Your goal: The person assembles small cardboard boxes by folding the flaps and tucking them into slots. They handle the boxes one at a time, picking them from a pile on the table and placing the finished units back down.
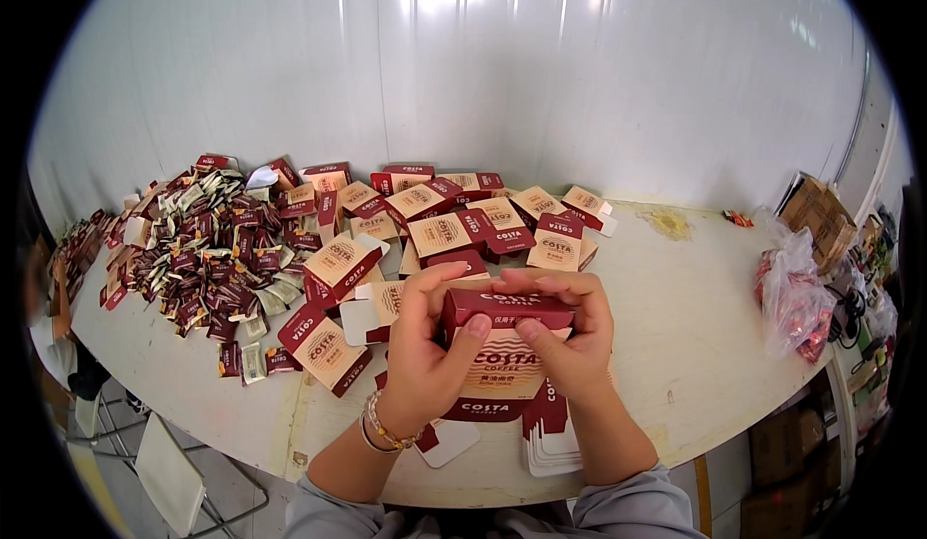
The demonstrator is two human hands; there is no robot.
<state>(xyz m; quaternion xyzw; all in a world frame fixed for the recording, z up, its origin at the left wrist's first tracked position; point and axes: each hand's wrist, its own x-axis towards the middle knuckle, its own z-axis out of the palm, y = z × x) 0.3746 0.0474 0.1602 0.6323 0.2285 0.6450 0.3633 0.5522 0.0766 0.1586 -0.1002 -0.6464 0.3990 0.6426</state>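
Observation:
Between both hands I hold a small maroon and cream carton [497, 360] above the near part of the table. My left hand [433, 346] is closed round its left side, thumb on the front near the top edge. My right hand [572, 336] grips the right side the same way, its thumb also on the front. The carton's maroon top panel faces up and looks closed. Under my right wrist lies a stack of flat, unfolded cartons [552, 442]. A white carton flap [449, 442] shows beneath my left wrist.
Many similar cartons [444, 233] lie heaped behind my hands. To the left spreads a big pile of small maroon and cream sachets [227, 249]. A clear plastic bag with red contents [797, 293] sits at the table's right edge, near a brown cardboard box [816, 211]. A folding chair [172, 471] stands lower left.

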